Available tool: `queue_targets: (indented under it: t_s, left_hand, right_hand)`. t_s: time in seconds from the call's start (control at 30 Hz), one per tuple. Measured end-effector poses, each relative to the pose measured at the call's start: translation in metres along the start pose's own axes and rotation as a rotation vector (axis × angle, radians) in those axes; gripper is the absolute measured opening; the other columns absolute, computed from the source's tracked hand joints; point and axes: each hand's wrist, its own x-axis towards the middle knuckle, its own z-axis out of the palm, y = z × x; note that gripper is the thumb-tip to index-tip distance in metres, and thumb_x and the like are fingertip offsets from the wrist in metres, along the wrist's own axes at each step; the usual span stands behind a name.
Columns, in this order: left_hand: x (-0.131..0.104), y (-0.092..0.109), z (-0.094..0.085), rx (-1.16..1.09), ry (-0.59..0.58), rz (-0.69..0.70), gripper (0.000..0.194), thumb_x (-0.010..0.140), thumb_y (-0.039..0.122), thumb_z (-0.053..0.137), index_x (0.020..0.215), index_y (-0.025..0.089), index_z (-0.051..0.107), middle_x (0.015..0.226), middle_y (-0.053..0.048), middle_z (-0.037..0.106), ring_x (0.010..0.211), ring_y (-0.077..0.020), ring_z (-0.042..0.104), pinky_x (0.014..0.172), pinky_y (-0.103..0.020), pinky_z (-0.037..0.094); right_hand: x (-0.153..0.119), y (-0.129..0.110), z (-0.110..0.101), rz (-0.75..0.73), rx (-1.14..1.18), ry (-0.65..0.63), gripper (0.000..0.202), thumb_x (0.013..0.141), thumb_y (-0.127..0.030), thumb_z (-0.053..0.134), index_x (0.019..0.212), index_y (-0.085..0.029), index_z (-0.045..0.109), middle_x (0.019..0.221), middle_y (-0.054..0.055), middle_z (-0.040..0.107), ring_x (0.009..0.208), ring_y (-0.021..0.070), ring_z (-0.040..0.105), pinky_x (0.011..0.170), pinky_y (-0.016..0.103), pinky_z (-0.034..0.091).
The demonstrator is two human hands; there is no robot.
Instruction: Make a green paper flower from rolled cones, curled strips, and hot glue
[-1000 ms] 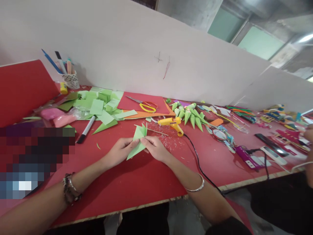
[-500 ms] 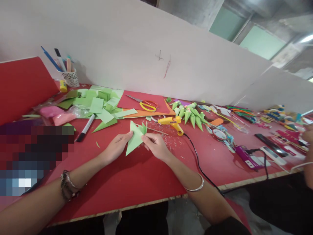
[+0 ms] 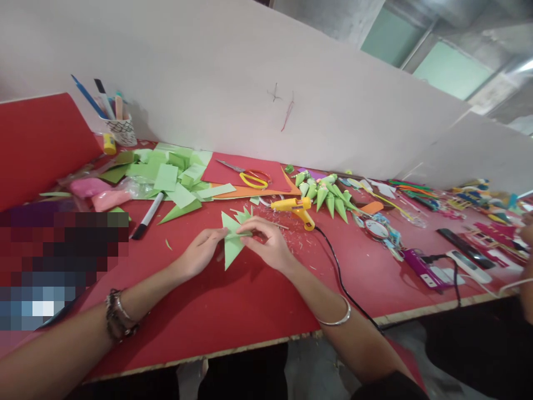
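The paper [image 3: 232, 248] is held up between both hands over the near middle of the red table [image 3: 200, 333], its lower point down and its far edge spiky. The left hand [image 3: 200, 254] has thumb and fingers closed on its left edge; the right hand [image 3: 268, 243] curls at the other side, thumb and forefinger slightly parted about a fold, and whether they grip firmly cannot be told. If the hands pull unevenly, the sheet could tear or the crease run crooked; a careless forefinger might bend the thin tips. The glue gun [image 3: 293, 209] lies just beyond the right hand, so a forward reach could knock it, and its cord [image 3: 333, 253], running past the right forearm toward the table edge, might snag and drag it. Loose shreds [image 3: 296, 244] nearby could cling to any glue
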Motion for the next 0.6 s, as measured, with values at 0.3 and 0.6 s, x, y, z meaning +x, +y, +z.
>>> queue_targets:
  t_s: [0.3, 0.6]
  left_hand:
    - [0.0039, -0.0021, 0.0019, -0.035, -0.181, 0.120, 0.036, 0.079, 0.044, 0.041, 0.061, 0.017, 0.054, 0.056, 0.002, 0.055, 0.057, -0.0137, 0.051, 0.060, -0.024, 0.043]
    - [0.0038, 0.0023, 0.0031, -0.021, -0.195, 0.134, 0.035, 0.077, 0.043, 0.048, 0.058, 0.016, 0.055, 0.052, 0.003, 0.051, 0.051, -0.0110, 0.046, 0.046, -0.019, 0.036]
  right_hand:
    - [0.0007, 0.0056, 0.0030, 0.165, 0.075, 0.109, 0.015, 0.074, -0.032, 0.058, 0.071, -0.019, 0.055, 0.069, -0.001, 0.053, 0.065, 0.0109, 0.049, 0.061, 0.025, 0.041]
    - [-0.0011, 0.0003, 0.0028, 0.229, 0.098, 0.043, 0.023, 0.076, -0.032, 0.055, 0.095, -0.020, 0.047, 0.059, -0.006, 0.048, 0.048, 0.0064, 0.044, 0.049, 0.021, 0.037]
